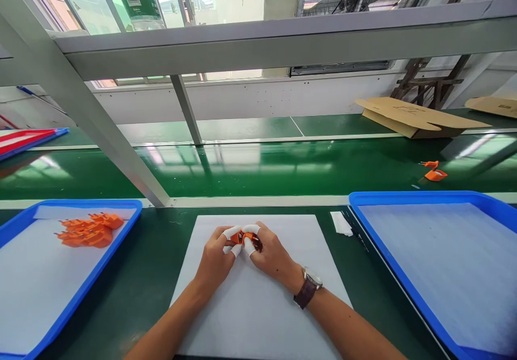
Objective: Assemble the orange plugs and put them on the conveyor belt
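Both hands meet over a white sheet (pixel 258 311) on the dark green table. My left hand (pixel 218 255) pinches one end of a small orange plastic part (pixel 239 237) between covered fingertips. On the other side, my right hand (pixel 271 249) grips the same part, with a dark bit showing near its fingers. White finger cots cover the thumbs and index fingers. The part's exact kind is hard to make out, since fingers hide much of it. A pile of similar orange parts (pixel 91 230) lies in the blue tray (pixel 95 290) at the left.
A second blue tray (pixel 398 274), lined with white paper, stands at the right. Beside it lie a white scrap (pixel 341 223) and a thin dark tool. Orange pieces (pixel 435 172) rest on the green belt (pixel 258 168). A metal frame (pixel 258 47) crosses above; cardboard (pixel 416 115) lies behind.
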